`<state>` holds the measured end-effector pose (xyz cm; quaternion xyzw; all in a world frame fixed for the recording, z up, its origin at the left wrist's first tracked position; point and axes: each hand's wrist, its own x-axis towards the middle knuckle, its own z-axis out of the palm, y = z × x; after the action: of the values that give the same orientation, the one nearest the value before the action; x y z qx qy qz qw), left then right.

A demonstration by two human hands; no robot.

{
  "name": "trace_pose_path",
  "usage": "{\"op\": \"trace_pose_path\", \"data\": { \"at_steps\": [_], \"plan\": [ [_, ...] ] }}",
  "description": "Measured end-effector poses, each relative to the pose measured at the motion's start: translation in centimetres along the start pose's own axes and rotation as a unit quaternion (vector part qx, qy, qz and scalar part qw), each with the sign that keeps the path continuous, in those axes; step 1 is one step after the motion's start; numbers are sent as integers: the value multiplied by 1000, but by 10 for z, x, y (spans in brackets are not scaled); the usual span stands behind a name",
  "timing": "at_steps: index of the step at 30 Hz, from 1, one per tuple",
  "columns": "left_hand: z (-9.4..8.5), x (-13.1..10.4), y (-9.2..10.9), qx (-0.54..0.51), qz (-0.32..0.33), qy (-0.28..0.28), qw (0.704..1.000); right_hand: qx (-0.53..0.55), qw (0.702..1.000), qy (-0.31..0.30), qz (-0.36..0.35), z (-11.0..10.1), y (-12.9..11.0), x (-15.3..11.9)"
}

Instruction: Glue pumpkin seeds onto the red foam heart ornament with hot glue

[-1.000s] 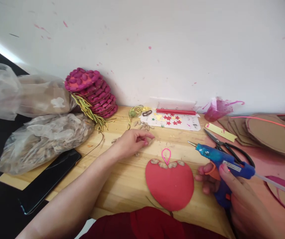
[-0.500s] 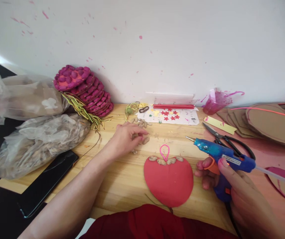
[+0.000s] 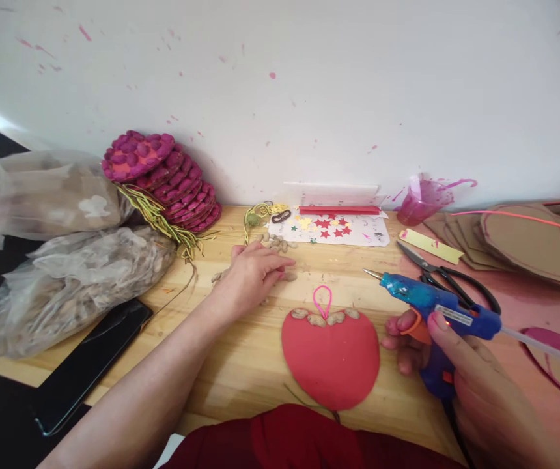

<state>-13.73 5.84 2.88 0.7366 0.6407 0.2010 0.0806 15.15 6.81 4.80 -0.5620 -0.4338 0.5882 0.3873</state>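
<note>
My right hand (image 3: pixel 475 384) is wrapped round a blue glue gun (image 3: pixel 448 316), a finger at its orange trigger and the nozzle pointing left. A clear glue stick (image 3: pixel 548 348) sticks out of its back. On the wooden table lies a red apple-shaped piece (image 3: pixel 331 365) with a pink loop (image 3: pixel 322 299) at the top. Several peanuts (image 3: pixel 316 320) sit in a row along its upper edge. Up and left of it, my left hand (image 3: pixel 253 277) hovers low over loose peanuts (image 3: pixel 275 242), its fingers stretched out. Some peanuts are partly hidden beneath it.
Black-handled scissors (image 3: pixel 448 273) lie behind the glue gun, near cardboard shapes (image 3: pixel 534 247) and a pink-stained cup (image 3: pixel 421 200). Paper stars (image 3: pixel 326 233) rest on white paper at the back. Leftward are stacked magenta pieces (image 3: pixel 177 176), a bag of peanuts (image 3: pixel 84 280) and a phone (image 3: pixel 92 365).
My left hand has shifted slightly right and lower over the loose peanuts, covering more of them. The glue gun stays in my right hand, almost still.
</note>
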Motion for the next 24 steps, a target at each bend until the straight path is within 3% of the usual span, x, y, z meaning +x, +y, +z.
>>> {"op": "trace_pose_path", "data": {
  "at_steps": [3, 6, 14, 24],
  "plan": [
    [-3, 1, 0, 3, 3, 25, 1000, 27, 999, -24, 36, -6, 11, 1],
    [-2, 1, 1, 1, 13, 4, 1000, 48, 997, -39, 46, -10, 15, -2],
    [5, 1, 2, 19, 41, 12, 999, 65, 997, -26, 44, -7, 15, -1],
    [8, 0, 5, 33, 8, 37, 999, 82, 994, -57, 48, -13, 21, -1]
  ]
}}
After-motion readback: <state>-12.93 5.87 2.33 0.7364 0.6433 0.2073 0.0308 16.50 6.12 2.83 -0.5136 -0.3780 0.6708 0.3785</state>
